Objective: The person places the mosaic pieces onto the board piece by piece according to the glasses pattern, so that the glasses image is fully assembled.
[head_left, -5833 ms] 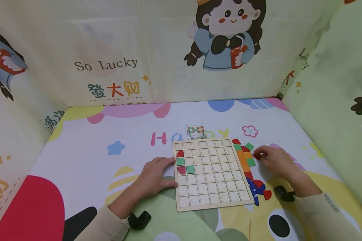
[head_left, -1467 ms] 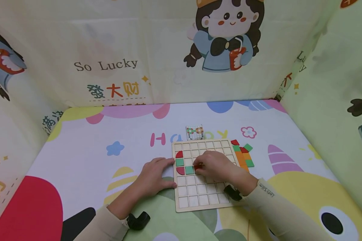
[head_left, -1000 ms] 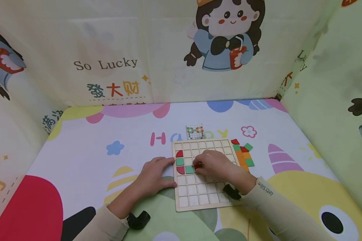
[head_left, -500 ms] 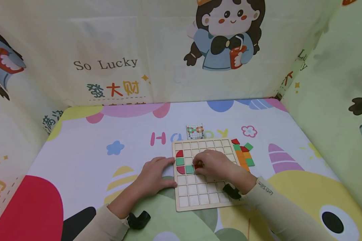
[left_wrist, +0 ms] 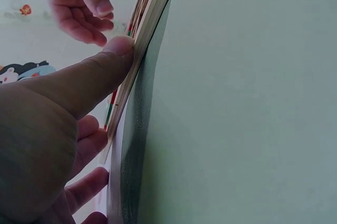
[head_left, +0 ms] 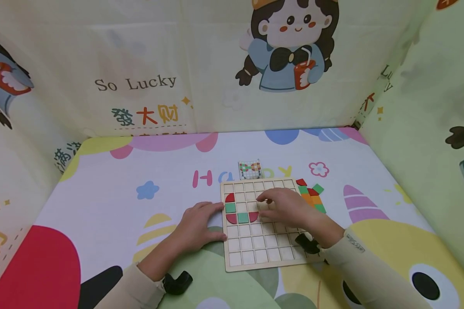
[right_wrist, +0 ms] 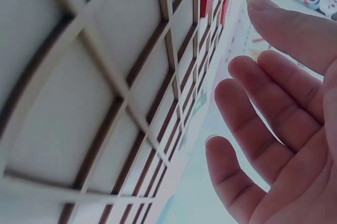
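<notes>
In the head view, a wooden grid board (head_left: 239,267) lies on the table with several coloured pieces in its left cells. A red quarter-circle piece (head_left: 253,216) sits in the third column, beside a green square (head_left: 242,218). Another red quarter-circle (head_left: 231,219), a green square and a red piece (head_left: 230,198) fill cells along the left side. My right hand (head_left: 288,208) hovers over the board with fingers apart, holding nothing; the right wrist view confirms its bare fingertips (right_wrist: 242,68). My left hand (head_left: 199,225) touches the board's left edge, thumb (left_wrist: 120,46) against its side.
Beyond the board's right edge lie red, green and orange pieces (head_left: 316,200), partly covered by the right hand. A small pattern card (head_left: 250,170) stands behind the board's far edge. Printed cloth walls (head_left: 209,64) enclose the table at the back and sides.
My right hand brought a red quarter-circle from the right-hand pile to the third column, let it go, and has just drawn back slightly rightward with fingers spread. The left hand stayed put.
</notes>
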`<state>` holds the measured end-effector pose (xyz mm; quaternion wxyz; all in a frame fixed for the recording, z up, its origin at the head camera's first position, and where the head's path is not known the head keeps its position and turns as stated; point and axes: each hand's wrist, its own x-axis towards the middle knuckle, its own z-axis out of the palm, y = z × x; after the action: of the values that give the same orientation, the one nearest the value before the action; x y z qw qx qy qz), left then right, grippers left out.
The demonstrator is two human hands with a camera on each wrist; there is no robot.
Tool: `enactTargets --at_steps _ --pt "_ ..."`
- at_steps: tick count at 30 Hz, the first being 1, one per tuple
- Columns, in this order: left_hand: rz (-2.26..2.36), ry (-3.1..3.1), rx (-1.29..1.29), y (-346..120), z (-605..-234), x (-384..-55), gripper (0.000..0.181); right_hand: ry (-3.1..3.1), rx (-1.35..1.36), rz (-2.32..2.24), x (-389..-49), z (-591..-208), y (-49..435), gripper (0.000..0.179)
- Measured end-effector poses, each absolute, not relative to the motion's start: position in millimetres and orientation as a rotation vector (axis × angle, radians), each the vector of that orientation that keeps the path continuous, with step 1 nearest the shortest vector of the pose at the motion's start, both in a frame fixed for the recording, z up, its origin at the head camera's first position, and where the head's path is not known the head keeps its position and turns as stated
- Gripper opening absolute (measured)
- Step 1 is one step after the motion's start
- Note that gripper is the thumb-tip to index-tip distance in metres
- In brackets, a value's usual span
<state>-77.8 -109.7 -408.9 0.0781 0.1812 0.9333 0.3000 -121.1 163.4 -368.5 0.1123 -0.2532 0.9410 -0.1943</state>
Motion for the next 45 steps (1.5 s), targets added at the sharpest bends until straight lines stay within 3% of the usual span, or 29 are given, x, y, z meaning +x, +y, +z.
enactTargets --at_steps 10,45 --pt "0.901 2.801 0.554 -110 -410 -78 0.079 2.779 -0.796 -0.670 -119 -366 183 0.040" --pt "0.898 2.795 0.539 -109 -409 -78 0.078 2.913 -0.336 -0.654 -105 -373 282 0.043"
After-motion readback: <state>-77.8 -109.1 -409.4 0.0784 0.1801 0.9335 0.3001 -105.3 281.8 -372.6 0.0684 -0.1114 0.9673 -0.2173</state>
